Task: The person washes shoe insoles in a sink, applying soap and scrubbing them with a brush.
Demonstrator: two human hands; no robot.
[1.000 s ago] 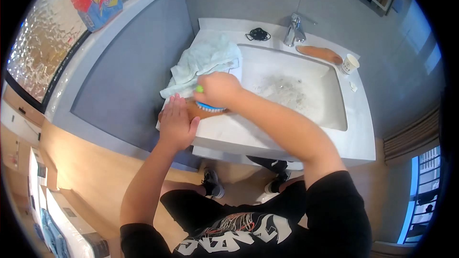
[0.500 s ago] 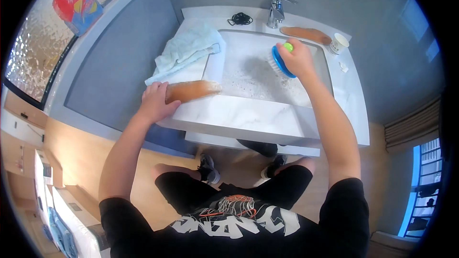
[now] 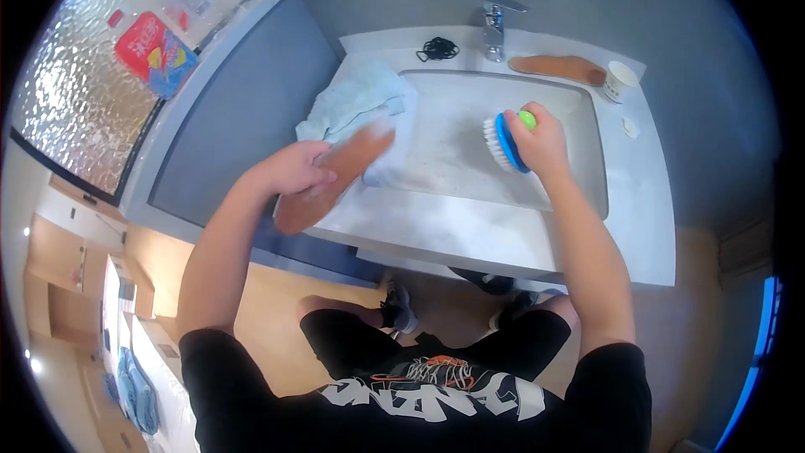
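My left hand (image 3: 295, 169) grips a brown insole (image 3: 356, 153) around its middle, thumb on top. The insole slants over the front left corner of the counter, and whitish foam shows at its far tip. In my right hand (image 3: 539, 143) is a scrub brush (image 3: 510, 144) with a blue body, a green knob and white bristles facing left. I hold the brush above the right part of the sink basin (image 3: 453, 169). A second brown insole (image 3: 558, 67) lies on the back ledge, right of the chrome faucet (image 3: 494, 29).
A pale blue towel (image 3: 348, 101) is heaped on the counter left of the basin. Black laces (image 3: 438, 49) lie on the back ledge. A white paper cup (image 3: 620, 81) stands at the back right, with a white scrap (image 3: 631, 127) nearby. A grey partition (image 3: 239, 109) borders the left side.
My left hand has picked the insole up off the counter edge and turned it to a steep slant. The brush has risen from the basin floor. The view has shifted a little.
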